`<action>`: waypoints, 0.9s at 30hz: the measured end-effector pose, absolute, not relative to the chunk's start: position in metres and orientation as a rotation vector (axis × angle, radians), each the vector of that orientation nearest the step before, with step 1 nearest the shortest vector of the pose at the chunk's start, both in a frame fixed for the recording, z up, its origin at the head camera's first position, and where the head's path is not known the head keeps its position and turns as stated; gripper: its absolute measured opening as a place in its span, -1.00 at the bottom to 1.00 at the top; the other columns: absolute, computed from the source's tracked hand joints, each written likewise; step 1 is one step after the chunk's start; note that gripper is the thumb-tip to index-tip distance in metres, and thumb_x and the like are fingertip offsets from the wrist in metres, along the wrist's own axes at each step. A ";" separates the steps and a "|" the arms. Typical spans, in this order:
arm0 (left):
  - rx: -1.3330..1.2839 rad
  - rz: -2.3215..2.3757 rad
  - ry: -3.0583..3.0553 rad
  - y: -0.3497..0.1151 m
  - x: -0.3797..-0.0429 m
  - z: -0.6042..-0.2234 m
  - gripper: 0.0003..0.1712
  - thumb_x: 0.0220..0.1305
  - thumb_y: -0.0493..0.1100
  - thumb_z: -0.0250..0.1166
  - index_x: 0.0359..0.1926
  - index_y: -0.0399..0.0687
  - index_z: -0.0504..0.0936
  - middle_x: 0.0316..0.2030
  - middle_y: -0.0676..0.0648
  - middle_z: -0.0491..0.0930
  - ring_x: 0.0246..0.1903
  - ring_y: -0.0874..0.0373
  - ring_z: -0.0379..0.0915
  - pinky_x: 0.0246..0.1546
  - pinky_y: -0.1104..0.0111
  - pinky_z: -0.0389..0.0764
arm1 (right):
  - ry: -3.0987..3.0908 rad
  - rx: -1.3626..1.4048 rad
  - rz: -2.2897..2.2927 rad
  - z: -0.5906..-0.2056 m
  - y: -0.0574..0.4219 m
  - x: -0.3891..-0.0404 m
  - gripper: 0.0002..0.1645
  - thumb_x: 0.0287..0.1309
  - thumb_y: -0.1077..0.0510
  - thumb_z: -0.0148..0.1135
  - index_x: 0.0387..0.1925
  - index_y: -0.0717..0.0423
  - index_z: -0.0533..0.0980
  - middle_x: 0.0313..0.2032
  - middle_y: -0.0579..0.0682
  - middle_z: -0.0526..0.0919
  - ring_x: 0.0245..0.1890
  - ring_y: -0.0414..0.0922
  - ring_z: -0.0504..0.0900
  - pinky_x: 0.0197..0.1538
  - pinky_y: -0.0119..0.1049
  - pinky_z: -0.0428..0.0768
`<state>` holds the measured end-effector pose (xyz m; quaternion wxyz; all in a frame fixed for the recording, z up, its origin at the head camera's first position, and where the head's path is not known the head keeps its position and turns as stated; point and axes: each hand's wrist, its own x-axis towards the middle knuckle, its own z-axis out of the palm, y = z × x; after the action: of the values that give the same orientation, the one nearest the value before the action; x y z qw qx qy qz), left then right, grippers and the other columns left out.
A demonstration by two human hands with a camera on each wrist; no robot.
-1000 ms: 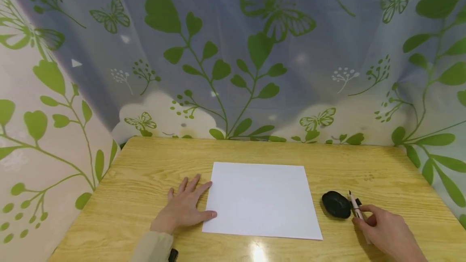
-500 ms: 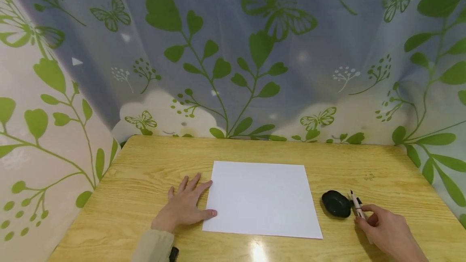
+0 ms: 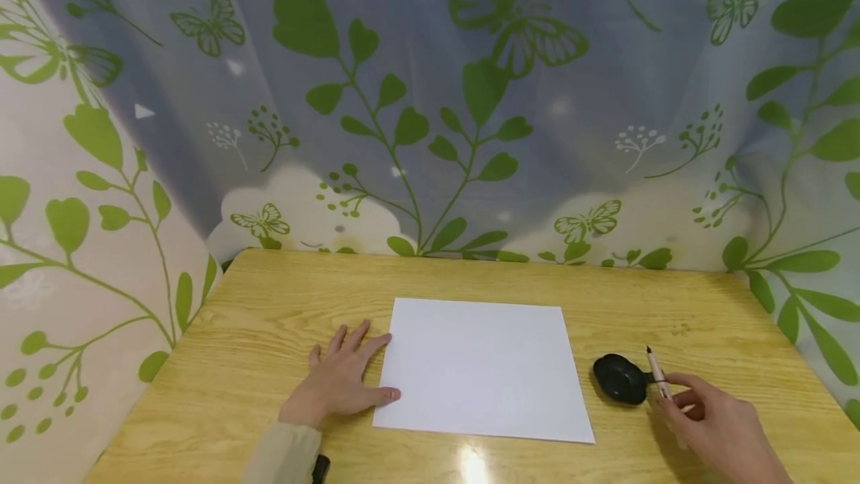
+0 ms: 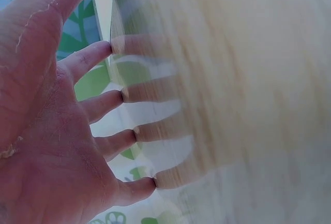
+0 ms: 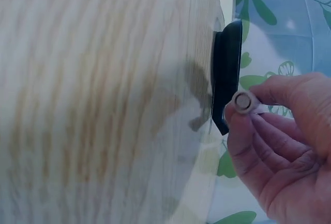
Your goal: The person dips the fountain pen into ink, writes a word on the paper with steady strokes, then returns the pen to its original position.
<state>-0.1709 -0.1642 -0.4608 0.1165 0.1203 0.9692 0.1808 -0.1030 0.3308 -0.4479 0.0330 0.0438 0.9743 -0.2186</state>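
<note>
My right hand pinches a slim pale pen between thumb and fingers, its dark tip pointing away from me. In the right wrist view the round end of the pen faces the camera. Just left of the pen lies a small black dish, whose short handle reaches the pen's barrel in the head view. My left hand rests with fingers spread on the wood. Its thumb lies over the left edge of a white sheet of paper, and the index fingertip is right at that edge.
Paper, dish and hands are on a light wooden table. A curtain with green leaves and butterflies hangs behind the table and along both sides. A dark object shows at my left cuff.
The pen has shifted slightly right and away from me, and more of the dish's handle shows to its left. My left hand and the paper stay in place.
</note>
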 end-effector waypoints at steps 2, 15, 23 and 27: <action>0.354 0.532 2.834 -0.165 -0.171 -0.461 -0.02 -0.04 0.50 0.23 0.39 0.36 0.19 0.50 -0.06 -0.12 0.45 -0.30 -0.26 0.16 -0.49 -0.19 | 3.020 0.130 -0.683 -0.448 0.329 -0.101 -0.44 0.26 -0.10 0.12 0.14 0.19 0.44 -0.40 -0.10 0.72 -0.60 -0.35 0.55 -0.49 -0.38 0.41; 0.343 0.546 2.828 -0.163 -0.171 -0.458 -0.03 -0.04 0.49 0.24 0.39 0.36 0.20 0.50 -0.06 -0.11 0.45 -0.30 -0.26 0.16 -0.49 -0.20 | 3.245 -0.007 -0.871 -0.450 0.315 -0.096 -0.65 0.23 0.12 0.21 0.06 -0.05 0.54 -0.37 -0.04 0.70 -0.61 -0.50 0.53 -0.60 -0.46 0.35; 0.341 0.540 2.834 -0.162 -0.170 -0.457 -0.02 -0.06 0.49 0.25 0.38 0.34 0.21 0.49 -0.08 -0.09 0.45 -0.30 -0.25 0.15 -0.50 -0.15 | 3.255 -0.073 -0.894 -0.453 0.313 -0.096 -0.65 0.19 0.19 0.23 0.03 -0.03 0.56 -0.41 -0.09 0.67 -0.61 -0.51 0.51 -0.59 -0.46 0.35; 0.333 0.538 2.828 -0.162 -0.170 -0.457 -0.02 -0.06 0.49 0.25 0.38 0.35 0.21 0.50 -0.07 -0.10 0.45 -0.29 -0.27 0.15 -0.49 -0.15 | 3.254 -0.099 -0.910 -0.452 0.311 -0.096 -0.64 0.19 0.19 0.23 0.05 -0.02 0.55 -0.41 -0.09 0.67 -0.59 -0.51 0.51 -0.60 -0.46 0.30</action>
<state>-0.1703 -0.1621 -0.4571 0.1216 0.1142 0.9686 0.1842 -0.0961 0.3109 -0.4517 -0.1191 -0.0290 0.9558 -0.2674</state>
